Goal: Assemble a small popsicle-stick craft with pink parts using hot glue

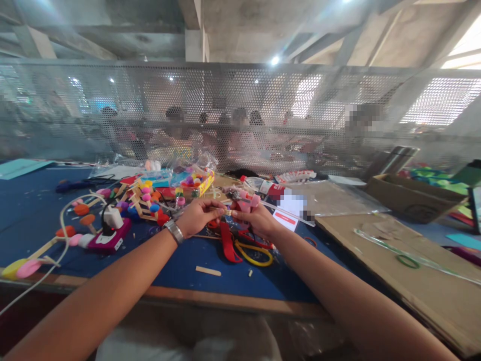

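Note:
My left hand (201, 216) is closed, thumb and fingers pinching a small pale piece (227, 212) that looks like wood. Opposite it, my right hand (257, 219) is closed round a pink glue gun (248, 201), and its fingertips meet the same piece. A long clear glue stick (291, 213) juts out from the gun's back to the right. Fingers hide much of the gun's grip. Just below the hands lie scissors with a red handle (227, 244) and a yellow loop handle (257, 254). Nearer the front edge is a loose craft stick (208, 271).
Left of my hands stand stick frames with coloured round pieces (146, 198) and a purple power strip (110, 239) with a white cable. Behind are a plastic bottle (263, 186) and a perforated metal screen (233, 115). Cardboard (406, 271) and an open box (413, 198) occupy the right.

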Available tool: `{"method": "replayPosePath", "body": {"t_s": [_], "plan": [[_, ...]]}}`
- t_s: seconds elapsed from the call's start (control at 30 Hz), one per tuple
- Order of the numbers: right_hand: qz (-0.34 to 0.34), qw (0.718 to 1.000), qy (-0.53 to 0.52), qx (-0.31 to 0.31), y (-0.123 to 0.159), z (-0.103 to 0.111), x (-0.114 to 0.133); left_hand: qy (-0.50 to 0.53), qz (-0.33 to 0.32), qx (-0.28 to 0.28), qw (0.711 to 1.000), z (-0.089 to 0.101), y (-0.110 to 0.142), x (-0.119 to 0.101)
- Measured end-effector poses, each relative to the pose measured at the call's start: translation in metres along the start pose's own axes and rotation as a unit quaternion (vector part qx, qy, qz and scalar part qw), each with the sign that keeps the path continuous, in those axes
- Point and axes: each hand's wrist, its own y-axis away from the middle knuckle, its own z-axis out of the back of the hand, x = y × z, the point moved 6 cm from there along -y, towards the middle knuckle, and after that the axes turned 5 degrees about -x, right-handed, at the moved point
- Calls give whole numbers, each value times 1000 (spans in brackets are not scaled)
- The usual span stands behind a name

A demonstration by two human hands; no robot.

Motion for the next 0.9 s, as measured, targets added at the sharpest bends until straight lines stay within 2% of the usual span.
{"method": "replayPosePath", "body": {"t_s": [0.43,0.9], "plan": [[-16,1000,-13,-8,-1,2,-3,-4,-8,9,1000,-1,0,0],[-1,1000,-12,-10,-2,4,-5,-4,-10,7,1000,0,-1,1]]}}
